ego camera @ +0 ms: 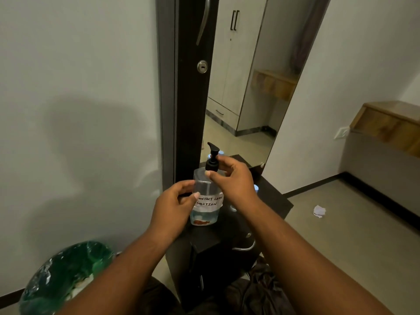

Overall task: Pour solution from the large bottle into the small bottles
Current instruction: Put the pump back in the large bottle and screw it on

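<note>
A large clear bottle point(205, 209) with a black pump top point(212, 159) and a white label reading "CONTACT LENS SOLUTION" stands on a dark cabinet top point(276, 201). My left hand point(173, 204) grips the bottle's body from the left. The thumb and fingers of my right hand point(233, 178) are curled round the black pump collar. A small bottle with a blue cap point(256, 188) peeks out behind my right wrist. Another blue cap point(221, 152) shows behind the pump; the small bottles are mostly hidden.
A tall mirror point(241, 87) leans behind the cabinet, next to a dark door point(193, 98) with a handle and lock. A bin with a green liner point(68, 276) stands at lower left. Crumpled paper point(319, 211) lies on the floor at right. A wooden shelf point(388, 126) juts from the right wall.
</note>
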